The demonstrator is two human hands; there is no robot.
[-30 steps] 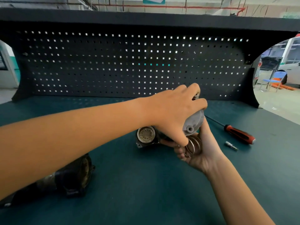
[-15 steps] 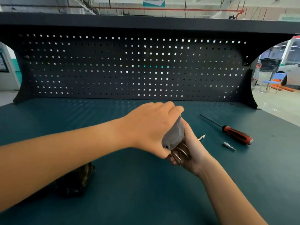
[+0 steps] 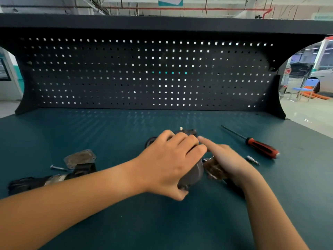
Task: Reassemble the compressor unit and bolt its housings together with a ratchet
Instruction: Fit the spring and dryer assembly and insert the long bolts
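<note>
Reassembly looked far from finished: the left hand [image 3: 171, 159] clasped the grey housing [image 3: 192, 175] at mid-desk [image 3: 198, 224], the right hand [image 3: 228, 159] rested against a brown part [image 3: 213, 168], grip unclear, while another housing [image 3: 80, 157] and a bolt [image 3: 57, 167] lay loose.

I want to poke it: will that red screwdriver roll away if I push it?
Probably a little. The screwdriver has a roundish handle and lies flat on the smooth table, so a sideways push may roll it. Its thin metal shaft looks stiff, so it should not bend.
</note>
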